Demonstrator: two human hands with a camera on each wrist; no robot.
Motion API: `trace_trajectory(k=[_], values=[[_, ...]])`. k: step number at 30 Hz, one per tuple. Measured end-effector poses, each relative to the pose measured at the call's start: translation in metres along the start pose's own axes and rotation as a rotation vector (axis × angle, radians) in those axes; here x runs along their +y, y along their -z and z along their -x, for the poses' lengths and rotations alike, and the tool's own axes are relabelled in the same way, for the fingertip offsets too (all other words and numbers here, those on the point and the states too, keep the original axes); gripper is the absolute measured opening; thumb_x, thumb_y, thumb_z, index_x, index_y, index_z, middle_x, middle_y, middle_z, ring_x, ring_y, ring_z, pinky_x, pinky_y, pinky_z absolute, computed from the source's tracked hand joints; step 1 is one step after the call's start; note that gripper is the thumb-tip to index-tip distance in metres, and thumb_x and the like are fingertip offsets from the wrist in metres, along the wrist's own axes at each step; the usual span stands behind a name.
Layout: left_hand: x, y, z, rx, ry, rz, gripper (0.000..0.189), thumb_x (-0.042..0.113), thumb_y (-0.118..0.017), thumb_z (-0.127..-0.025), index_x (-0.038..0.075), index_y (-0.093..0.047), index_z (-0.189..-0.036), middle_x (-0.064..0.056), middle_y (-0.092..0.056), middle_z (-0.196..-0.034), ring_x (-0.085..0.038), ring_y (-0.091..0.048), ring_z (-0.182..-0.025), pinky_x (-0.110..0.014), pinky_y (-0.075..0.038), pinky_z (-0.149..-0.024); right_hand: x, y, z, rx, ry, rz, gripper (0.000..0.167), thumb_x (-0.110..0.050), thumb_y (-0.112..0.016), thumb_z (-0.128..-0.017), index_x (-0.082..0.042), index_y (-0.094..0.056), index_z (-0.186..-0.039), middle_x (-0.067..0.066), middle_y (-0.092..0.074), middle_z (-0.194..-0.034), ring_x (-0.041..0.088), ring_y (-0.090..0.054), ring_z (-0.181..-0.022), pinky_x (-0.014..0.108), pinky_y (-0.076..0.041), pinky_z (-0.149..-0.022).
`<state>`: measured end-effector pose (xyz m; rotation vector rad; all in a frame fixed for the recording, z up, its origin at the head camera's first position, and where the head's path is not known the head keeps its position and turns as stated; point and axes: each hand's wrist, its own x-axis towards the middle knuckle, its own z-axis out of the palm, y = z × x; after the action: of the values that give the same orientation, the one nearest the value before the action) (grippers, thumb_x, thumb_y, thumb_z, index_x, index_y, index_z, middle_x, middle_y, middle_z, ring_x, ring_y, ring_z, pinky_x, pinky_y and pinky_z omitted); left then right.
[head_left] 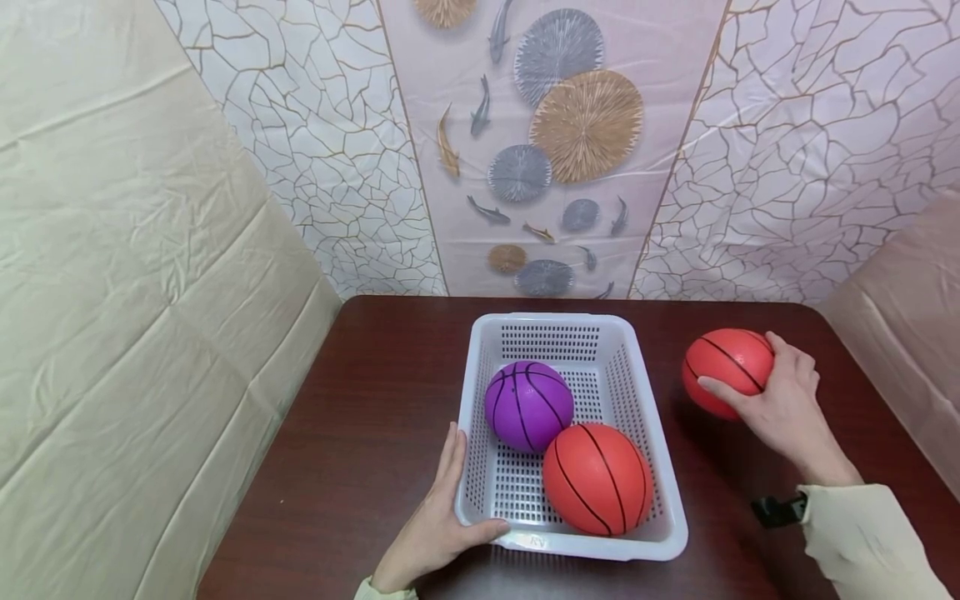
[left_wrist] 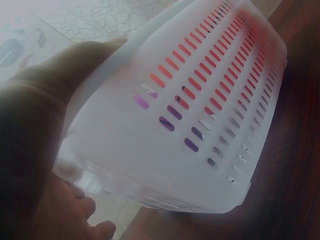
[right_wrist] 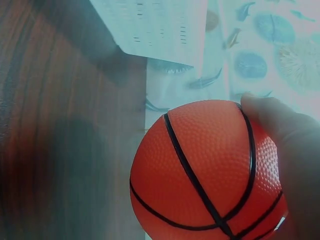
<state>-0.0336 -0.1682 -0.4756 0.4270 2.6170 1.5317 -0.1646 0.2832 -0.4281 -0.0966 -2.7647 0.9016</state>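
A white perforated plastic basket (head_left: 566, 543) stands on the dark table, with a purple toy basketball (head_left: 528, 407) and a red toy basketball (head_left: 597, 479) inside. My left hand (head_left: 437, 517) grips its near left corner, thumb over the front rim and fingers along the left wall. Through the slots in the left wrist view, red and purple show behind the basket wall (left_wrist: 125, 165). To the right of the basket my right hand (head_left: 783, 408) holds a second red basketball (head_left: 727, 371) between thumb and fingers. This ball (right_wrist: 200, 165) is raised off the table, its shadow below.
The dark wooden table (head_left: 360, 400) has rounded far corners. Behind it hangs a patterned cloth (head_left: 517, 225) with fish and round motifs. Pale padded walls (head_left: 172, 333) close in at both sides. A black strap piece (head_left: 778, 511) sticks out at the right sleeve.
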Motion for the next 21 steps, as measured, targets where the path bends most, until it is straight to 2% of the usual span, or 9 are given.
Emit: trace_trajectory(k=[7,15,21], values=[[0.001,0.000,0.000,0.001,0.002,0.003,0.121,0.049,-0.082,-0.073,0.022,-0.001,-0.157,0.011,0.013,-0.161,-0.017,-0.002,-0.146,-0.053,-0.019,-0.112,-0.007,0.004,-0.003,0.000,-0.002,-0.007,0.113,-0.049,-0.078,-0.078,0.001,-0.009,-0.153,0.037,-0.021,-0.137,0.052,-0.019,-0.124,0.071,-0.038,-0.075],[0.001,0.000,0.001,0.004,0.013,-0.015,0.120,0.052,-0.082,-0.072,0.023,-0.002,-0.158,0.012,0.012,-0.161,-0.016,-0.005,-0.146,-0.053,-0.023,-0.111,-0.021,0.011,-0.004,0.022,0.022,-0.019,0.112,-0.047,-0.079,-0.078,-0.002,-0.009,-0.154,0.034,-0.020,-0.142,0.051,-0.019,-0.128,0.072,-0.038,-0.077],[0.001,0.000,0.001,0.014,-0.008,-0.026,0.120,0.051,-0.081,-0.073,0.021,-0.001,-0.158,0.009,0.012,-0.162,-0.022,-0.006,-0.147,-0.055,-0.024,-0.110,-0.033,0.015,-0.004,0.044,0.052,-0.027,0.111,-0.046,-0.079,-0.077,-0.005,-0.010,-0.154,0.030,-0.020,-0.145,0.049,-0.018,-0.131,0.072,-0.038,-0.078]])
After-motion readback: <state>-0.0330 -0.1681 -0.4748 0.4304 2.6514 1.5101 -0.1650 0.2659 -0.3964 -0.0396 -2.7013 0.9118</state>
